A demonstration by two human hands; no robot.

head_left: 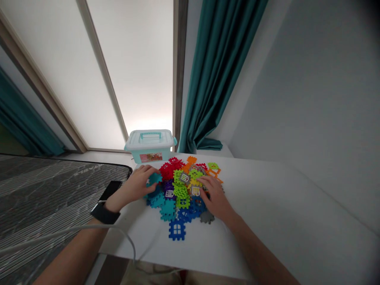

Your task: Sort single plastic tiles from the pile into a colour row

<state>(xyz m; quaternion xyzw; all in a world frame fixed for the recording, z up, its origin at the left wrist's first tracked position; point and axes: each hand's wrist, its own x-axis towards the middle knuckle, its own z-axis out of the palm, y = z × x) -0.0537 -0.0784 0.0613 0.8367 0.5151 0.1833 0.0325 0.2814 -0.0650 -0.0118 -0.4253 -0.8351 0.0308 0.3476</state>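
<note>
A heap of plastic interlocking building tiles in several colours lies on the white table [252, 237]. My left hand [136, 186] is at the heap's left side, thumb and fingers apart around a teal tile [154, 178]; whether it touches the tile is unclear. On the right side, my right hand [216, 198] rests over the heap with fingers spread, close to a yellow window tile [195, 190]. Between the hands are lime green tiles [181, 190], a purple window tile [169, 193] and red tiles [168, 171]. A blue window tile [177, 230] lies apart at the front.
A lidded light-teal plastic box [151, 147] stands behind the heap. A white cable [89, 227] runs from the left across my left forearm. A dark striped surface [59, 190] lies left of the table. A teal curtain [219, 71] hangs behind it.
</note>
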